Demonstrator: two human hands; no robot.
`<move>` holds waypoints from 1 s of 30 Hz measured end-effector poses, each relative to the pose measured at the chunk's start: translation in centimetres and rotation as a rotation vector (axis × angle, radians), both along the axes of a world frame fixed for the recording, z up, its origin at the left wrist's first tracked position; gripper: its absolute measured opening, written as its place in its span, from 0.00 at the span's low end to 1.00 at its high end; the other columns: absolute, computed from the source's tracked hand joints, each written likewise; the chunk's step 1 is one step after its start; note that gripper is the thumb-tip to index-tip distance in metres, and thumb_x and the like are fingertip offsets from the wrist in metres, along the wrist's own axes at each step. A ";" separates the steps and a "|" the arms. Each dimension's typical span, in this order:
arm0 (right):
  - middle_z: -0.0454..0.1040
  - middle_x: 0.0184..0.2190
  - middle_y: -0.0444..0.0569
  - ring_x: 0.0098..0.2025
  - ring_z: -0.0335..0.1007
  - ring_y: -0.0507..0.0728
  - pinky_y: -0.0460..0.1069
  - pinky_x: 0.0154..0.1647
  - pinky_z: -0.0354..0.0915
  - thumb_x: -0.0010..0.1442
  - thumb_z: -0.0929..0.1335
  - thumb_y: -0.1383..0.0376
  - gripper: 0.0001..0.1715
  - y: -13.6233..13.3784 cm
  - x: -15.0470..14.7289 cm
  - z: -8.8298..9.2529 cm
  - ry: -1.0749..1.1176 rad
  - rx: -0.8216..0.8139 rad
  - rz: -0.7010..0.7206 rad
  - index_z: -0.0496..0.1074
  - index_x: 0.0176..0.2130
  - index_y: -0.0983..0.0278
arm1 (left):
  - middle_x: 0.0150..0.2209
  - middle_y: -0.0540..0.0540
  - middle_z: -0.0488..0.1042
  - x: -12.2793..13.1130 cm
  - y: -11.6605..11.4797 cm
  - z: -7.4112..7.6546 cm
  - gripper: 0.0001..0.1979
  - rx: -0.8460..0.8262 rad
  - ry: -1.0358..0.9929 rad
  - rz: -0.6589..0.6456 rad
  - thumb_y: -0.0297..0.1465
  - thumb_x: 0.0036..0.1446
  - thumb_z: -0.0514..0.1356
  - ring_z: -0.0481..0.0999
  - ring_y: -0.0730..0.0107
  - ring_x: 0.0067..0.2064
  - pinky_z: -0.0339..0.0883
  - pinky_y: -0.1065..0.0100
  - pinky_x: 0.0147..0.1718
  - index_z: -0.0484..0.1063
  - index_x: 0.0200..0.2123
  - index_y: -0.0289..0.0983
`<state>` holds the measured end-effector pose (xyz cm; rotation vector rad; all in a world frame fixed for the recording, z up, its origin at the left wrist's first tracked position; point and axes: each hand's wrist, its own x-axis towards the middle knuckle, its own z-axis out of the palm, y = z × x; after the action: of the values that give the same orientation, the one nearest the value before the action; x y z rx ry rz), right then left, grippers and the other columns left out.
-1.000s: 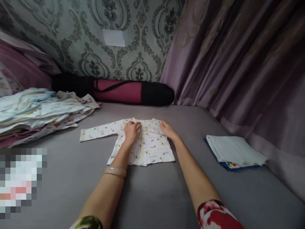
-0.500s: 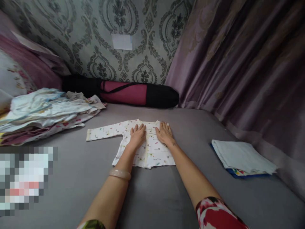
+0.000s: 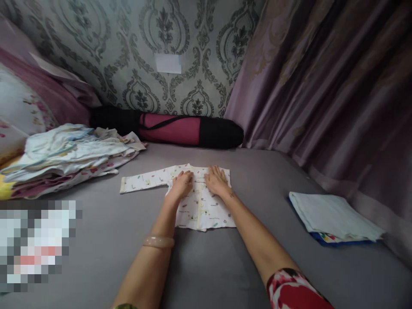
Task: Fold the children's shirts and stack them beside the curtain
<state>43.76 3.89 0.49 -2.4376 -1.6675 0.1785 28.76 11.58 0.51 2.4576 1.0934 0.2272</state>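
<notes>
A small white printed shirt (image 3: 207, 212) lies on the grey sheet in the middle, its left sleeve stretched out to the left; no sleeve shows on the right side. My left hand (image 3: 183, 184) rests on the upper left of the shirt front, fingers bent a little and not gripping anything I can see. On the upper right of the shirt lies my right hand (image 3: 217, 180), palm down with the fingers spread. Both hands touch the cloth, one on each side of its front edge.
A pile of clothes (image 3: 74, 150) lies at the left. Folded pale cloth (image 3: 333, 214) over a blue piece sits at the right. Behind is a long black and pink bag (image 3: 180, 128) against the wall. A purple curtain (image 3: 277, 86) hangs at the right.
My left hand's fingers have bent more and it has shifted slightly left on the shirt. My right hand has moved slightly left. The view has shifted a little.
</notes>
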 end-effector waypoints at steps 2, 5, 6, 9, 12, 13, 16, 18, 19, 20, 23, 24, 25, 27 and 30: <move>0.46 0.69 0.57 0.70 0.35 0.61 0.58 0.68 0.33 0.68 0.50 0.57 0.35 0.3 -1.2 -0.1 0.035 0.017 0.068 0.49 0.67 0.72 | 0.56 0.45 0.69 -0.3 0.1 0.4 0.21 -0.008 0.004 0.009 0.22 0.57 0.47 0.61 0.58 0.61 0.57 0.57 0.57 0.69 0.50 0.41; 0.46 0.69 0.54 0.70 0.35 0.60 0.59 0.68 0.33 0.68 0.50 0.57 0.34 0.6 -2.1 -0.9 0.057 0.023 0.079 0.49 0.68 0.67 | 0.54 0.44 0.71 -0.6 0.1 0.6 0.22 -0.012 0.020 0.017 0.20 0.56 0.47 0.61 0.58 0.62 0.57 0.58 0.57 0.70 0.50 0.40; 0.46 0.69 0.53 0.70 0.35 0.60 0.60 0.67 0.32 0.68 0.50 0.57 0.33 0.6 -2.2 -1.1 0.055 0.027 0.068 0.49 0.68 0.66 | 0.53 0.44 0.72 -0.7 0.1 0.6 0.23 -0.010 0.024 0.014 0.20 0.55 0.47 0.62 0.58 0.61 0.58 0.59 0.57 0.71 0.50 0.40; 0.46 0.69 0.52 0.70 0.35 0.60 0.60 0.67 0.31 0.68 0.50 0.57 0.33 0.7 -2.1 -1.7 0.040 0.041 0.055 0.50 0.68 0.65 | 0.48 0.43 0.75 -0.9 0.3 0.7 0.24 -0.022 0.022 0.000 0.20 0.53 0.49 0.67 0.60 0.57 0.62 0.61 0.53 0.71 0.51 0.39; 0.45 0.69 0.52 0.70 0.34 0.59 0.60 0.67 0.30 0.68 0.50 0.57 0.33 0.6 -1.9 -1.6 0.047 0.033 0.060 0.50 0.67 0.64 | 0.46 0.42 0.76 -1.2 0.5 0.7 0.26 -0.052 -0.004 0.013 0.21 0.51 0.49 0.71 0.61 0.52 0.64 0.63 0.50 0.70 0.53 0.37; 0.45 0.69 0.52 0.70 0.34 0.59 0.60 0.67 0.30 0.68 0.50 0.56 0.33 0.7 -1.9 -1.5 0.053 0.024 0.061 0.50 0.67 0.64 | 0.47 0.42 0.76 -1.2 0.7 0.7 0.26 -0.061 -0.016 0.026 0.21 0.51 0.50 0.72 0.61 0.52 0.64 0.64 0.50 0.70 0.54 0.37; 0.44 0.70 0.53 0.70 0.33 0.60 0.61 0.67 0.31 0.68 0.50 0.56 0.33 0.8 -1.9 -0.9 0.078 -0.025 0.061 0.50 0.68 0.65 | 0.51 0.42 0.75 -1.4 1.0 0.8 0.27 -0.084 -0.039 0.066 0.22 0.52 0.50 0.72 0.62 0.53 0.63 0.65 0.52 0.70 0.55 0.38; 0.44 0.69 0.55 0.70 0.34 0.62 0.62 0.67 0.32 0.68 0.50 0.57 0.33 1.0 -2.0 -0.5 0.089 -0.060 0.059 0.50 0.67 0.67 | 0.54 0.42 0.73 -1.5 1.1 1.0 0.26 -0.088 -0.048 0.087 0.22 0.52 0.50 0.71 0.62 0.54 0.62 0.66 0.53 0.70 0.55 0.38; 0.44 0.69 0.56 0.70 0.34 0.62 0.63 0.67 0.33 0.68 0.50 0.57 0.34 1.2 -2.2 -0.4 0.087 -0.062 0.062 0.51 0.67 0.68 | 0.55 0.42 0.73 -1.6 1.1 1.1 0.26 -0.089 -0.051 0.093 0.23 0.53 0.50 0.71 0.62 0.55 0.62 0.66 0.54 0.70 0.55 0.37; 0.44 0.69 0.57 0.70 0.35 0.63 0.63 0.67 0.33 0.68 0.51 0.57 0.34 1.4 -2.4 -0.3 0.081 -0.054 0.070 0.51 0.67 0.70 | 0.56 0.42 0.72 -1.7 1.1 1.3 0.26 -0.091 -0.052 0.098 0.23 0.53 0.50 0.70 0.62 0.56 0.62 0.67 0.54 0.69 0.56 0.37; 0.45 0.69 0.57 0.70 0.34 0.61 0.61 0.68 0.31 0.68 0.50 0.57 0.34 2.3 -3.4 -0.4 0.058 -0.001 0.122 0.50 0.67 0.72 | 0.57 0.42 0.71 -2.0 1.0 1.7 0.27 -0.101 -0.039 0.111 0.22 0.54 0.48 0.69 0.64 0.58 0.61 0.67 0.55 0.68 0.57 0.36; 0.45 0.69 0.56 0.70 0.34 0.60 0.60 0.68 0.30 0.68 0.50 0.57 0.35 2.7 -3.8 -0.4 0.055 0.013 0.142 0.49 0.67 0.72 | 0.57 0.42 0.71 -2.0 1.0 1.9 0.27 -0.103 -0.036 0.115 0.22 0.54 0.48 0.69 0.64 0.58 0.61 0.67 0.55 0.68 0.57 0.36; 0.45 0.69 0.56 0.70 0.33 0.60 0.59 0.68 0.30 0.68 0.50 0.57 0.35 3.0 -4.2 -0.5 0.054 0.022 0.159 0.48 0.67 0.72 | 0.57 0.42 0.71 -2.1 1.0 2.0 0.27 -0.104 -0.036 0.121 0.22 0.55 0.48 0.69 0.65 0.58 0.61 0.67 0.55 0.68 0.57 0.36; 0.44 0.69 0.55 0.70 0.33 0.59 0.58 0.68 0.30 0.68 0.50 0.57 0.35 3.6 -4.9 -0.8 0.051 0.040 0.183 0.47 0.68 0.73 | 0.56 0.42 0.72 -2.2 1.0 2.1 0.26 -0.111 -0.041 0.130 0.23 0.55 0.48 0.69 0.64 0.58 0.61 0.67 0.55 0.68 0.57 0.36; 0.44 0.69 0.57 0.70 0.34 0.60 0.58 0.68 0.31 0.68 0.50 0.56 0.36 4.0 -5.6 -1.3 0.044 0.048 0.194 0.48 0.67 0.75 | 0.55 0.40 0.73 -2.4 1.2 2.1 0.26 -0.126 -0.052 0.136 0.24 0.56 0.49 0.70 0.63 0.57 0.62 0.66 0.55 0.68 0.57 0.34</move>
<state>38.16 7.89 -0.84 -2.2193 -1.8654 0.2140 26.37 12.74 2.60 2.2574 1.2155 0.2542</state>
